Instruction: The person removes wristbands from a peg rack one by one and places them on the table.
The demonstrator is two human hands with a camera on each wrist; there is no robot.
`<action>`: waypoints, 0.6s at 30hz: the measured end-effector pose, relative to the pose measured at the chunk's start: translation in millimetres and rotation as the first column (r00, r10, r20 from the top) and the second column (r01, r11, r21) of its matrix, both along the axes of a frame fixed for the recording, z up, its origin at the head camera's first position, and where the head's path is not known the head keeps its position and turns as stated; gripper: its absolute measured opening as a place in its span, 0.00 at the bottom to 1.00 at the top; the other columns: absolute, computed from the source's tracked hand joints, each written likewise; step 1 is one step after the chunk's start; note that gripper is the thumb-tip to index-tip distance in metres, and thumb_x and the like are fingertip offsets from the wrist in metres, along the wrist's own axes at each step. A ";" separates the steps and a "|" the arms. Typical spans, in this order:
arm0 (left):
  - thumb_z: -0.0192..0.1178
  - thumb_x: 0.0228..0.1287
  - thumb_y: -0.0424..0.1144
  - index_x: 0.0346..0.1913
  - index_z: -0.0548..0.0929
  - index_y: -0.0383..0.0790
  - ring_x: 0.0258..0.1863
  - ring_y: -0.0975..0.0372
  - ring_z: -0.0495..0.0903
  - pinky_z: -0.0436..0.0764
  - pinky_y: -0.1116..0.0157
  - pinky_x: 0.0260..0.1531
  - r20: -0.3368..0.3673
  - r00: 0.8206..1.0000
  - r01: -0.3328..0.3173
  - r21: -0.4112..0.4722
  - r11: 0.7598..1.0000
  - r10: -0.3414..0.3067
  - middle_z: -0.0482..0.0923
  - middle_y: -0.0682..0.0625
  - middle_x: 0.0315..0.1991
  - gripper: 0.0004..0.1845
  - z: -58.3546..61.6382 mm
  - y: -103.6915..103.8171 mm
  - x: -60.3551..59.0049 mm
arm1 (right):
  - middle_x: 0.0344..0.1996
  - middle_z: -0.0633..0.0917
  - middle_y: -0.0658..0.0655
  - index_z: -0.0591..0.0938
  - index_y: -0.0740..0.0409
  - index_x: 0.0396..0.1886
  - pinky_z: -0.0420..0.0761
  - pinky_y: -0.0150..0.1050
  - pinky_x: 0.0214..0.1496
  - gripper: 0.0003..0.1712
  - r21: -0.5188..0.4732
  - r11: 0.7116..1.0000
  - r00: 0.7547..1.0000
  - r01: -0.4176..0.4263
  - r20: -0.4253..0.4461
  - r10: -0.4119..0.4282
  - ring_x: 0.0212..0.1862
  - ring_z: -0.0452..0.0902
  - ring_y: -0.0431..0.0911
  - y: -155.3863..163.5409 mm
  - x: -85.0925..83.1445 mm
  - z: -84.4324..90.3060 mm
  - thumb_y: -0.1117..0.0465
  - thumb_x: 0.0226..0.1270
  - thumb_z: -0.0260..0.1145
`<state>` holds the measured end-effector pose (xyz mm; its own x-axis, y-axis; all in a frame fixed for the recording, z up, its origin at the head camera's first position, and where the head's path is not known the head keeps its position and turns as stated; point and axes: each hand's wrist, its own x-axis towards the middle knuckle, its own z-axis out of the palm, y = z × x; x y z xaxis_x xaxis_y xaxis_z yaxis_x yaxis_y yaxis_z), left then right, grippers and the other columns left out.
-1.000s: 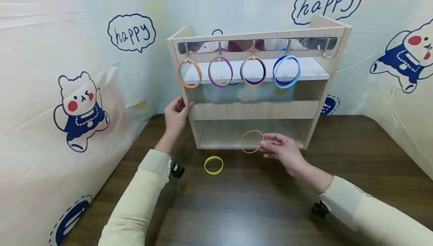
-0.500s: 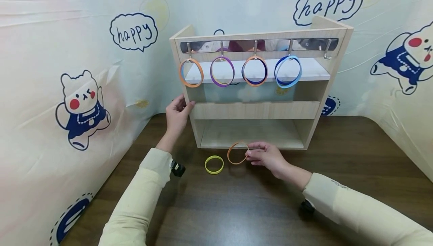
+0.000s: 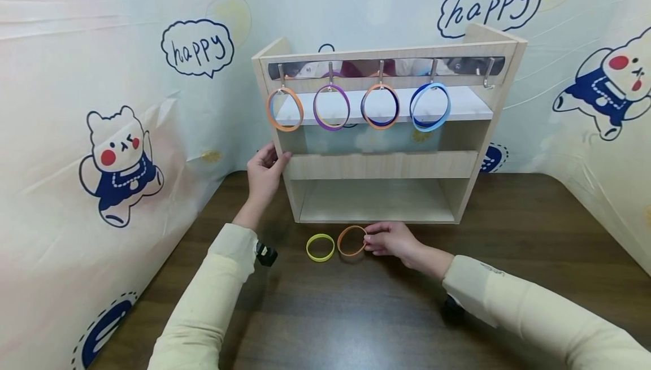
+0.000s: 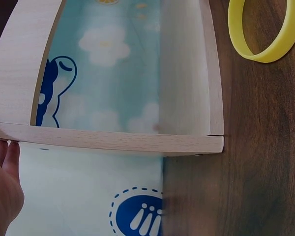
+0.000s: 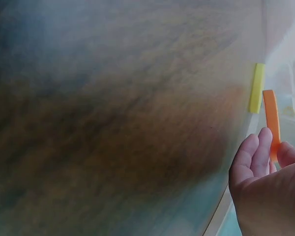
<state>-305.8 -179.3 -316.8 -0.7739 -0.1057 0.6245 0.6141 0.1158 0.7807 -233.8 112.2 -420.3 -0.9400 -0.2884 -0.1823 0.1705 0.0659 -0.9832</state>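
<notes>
Tabletop (image 3: 325, 313) spreads below both hands. Thumb and fingers of the right hand (image 3: 394, 242) pinch 1 orange band (image 3: 339, 244) by its edge; 1 yellow band (image 3: 320, 260) lies just beside it, toward the left hand (image 3: 263, 177). Farther off, that left hand grips a wooden shelf (image 3: 381, 166) by its side. Beyond and above the hands, looped bands (image 3: 348, 107) hang on 4 of 5 hooks (image 3: 381, 69).

Soft, fairly even light fills the head view, with pale glare on the dark brown wood-grain tabletop (image 3: 351, 330) nearer the camera than the fingers of the right hand (image 3: 394, 241), and a soft shadow just below them. In the right wrist view, everything left of those fingers is smeared and hazy; in the left wrist view, the pale wooden shelf unit (image 4: 108, 138) right of the fingers of the left hand (image 4: 4, 196) is sharper, its long edges bowed.
</notes>
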 end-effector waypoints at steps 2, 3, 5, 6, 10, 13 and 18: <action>0.65 0.62 0.29 0.56 0.80 0.28 0.44 0.62 0.82 0.80 0.69 0.42 -0.001 1.000 0.001 0.000 1.000 -0.001 0.81 0.34 0.50 0.19 -0.2 0.0 -0.4 | 0.38 0.86 0.66 0.74 0.78 0.56 0.83 0.45 0.43 0.22 0.015 1.000 1.000 -0.013 0.006 0.013 0.37 0.85 0.49 -0.7 -0.8 -0.7 0.70 0.66 0.64; 0.65 0.62 0.29 0.55 0.80 0.27 0.44 0.62 0.82 0.80 0.69 0.41 0.000 1.000 0.000 0.000 1.000 0.000 0.81 0.34 0.50 0.19 -0.2 0.0 -0.5 | 0.38 0.86 0.66 0.74 0.78 0.56 0.83 0.45 0.43 0.21 0.023 1.000 1.000 -0.020 0.009 0.020 0.37 0.85 0.49 -1.1 -1.1 -0.9 0.69 0.66 0.64; 0.65 0.62 0.29 0.55 0.80 0.27 0.43 0.62 0.82 0.80 0.69 0.41 0.003 1.000 -0.004 0.000 1.000 0.004 0.81 0.35 0.50 0.18 -0.6 -0.1 -0.6 | 0.38 0.86 0.66 0.75 0.76 0.56 0.83 0.44 0.43 0.21 0.037 0.999 0.999 -0.022 0.025 0.021 0.37 0.85 0.50 -2.5 -1.4 -1.3 0.69 0.66 0.64; 0.65 0.62 0.29 0.55 0.80 0.27 0.44 0.62 0.82 0.80 0.69 0.41 0.004 1.000 -0.005 -0.001 1.000 0.005 0.82 0.36 0.49 0.18 -0.7 -0.2 -0.5 | 0.38 0.86 0.66 0.75 0.76 0.55 0.83 0.44 0.42 0.20 0.045 0.999 0.999 -0.022 0.031 0.021 0.37 0.86 0.50 -3.1 -1.7 -1.7 0.69 0.66 0.64; 0.65 0.62 0.29 0.55 0.80 0.27 0.44 0.62 0.82 0.80 0.69 0.41 0.005 1.000 -0.008 -0.005 1.000 0.008 0.82 0.37 0.49 0.18 -0.1 -0.1 -0.1 | 0.39 0.86 0.67 0.77 0.74 0.55 0.83 0.43 0.41 0.19 0.081 0.997 0.999 -0.006 0.040 0.003 0.37 0.85 0.50 -5.4 -3.1 -3.0 0.69 0.67 0.64; 0.64 0.62 0.29 0.56 0.80 0.28 0.44 0.61 0.82 0.80 0.69 0.41 0.003 1.000 -0.010 -0.006 1.000 0.010 0.82 0.37 0.49 0.18 0.5 -0.1 0.4 | 0.39 0.85 0.67 0.77 0.73 0.54 0.83 0.43 0.40 0.18 0.112 0.994 1.000 -0.006 0.022 0.004 0.37 0.85 0.50 -6.7 -4.5 -4.7 0.69 0.66 0.64; 0.64 0.62 0.29 0.56 0.80 0.27 0.43 0.61 0.82 0.80 0.69 0.41 0.007 1.000 -0.016 -0.006 1.000 0.016 0.82 0.37 0.49 0.19 1.7 0.2 1.0 | 0.37 0.85 0.65 0.78 0.72 0.54 0.83 0.43 0.38 0.18 0.138 0.990 1.000 -0.001 -0.001 0.001 0.36 0.84 0.49 -7.8 -5.6 -7.8 0.70 0.65 0.65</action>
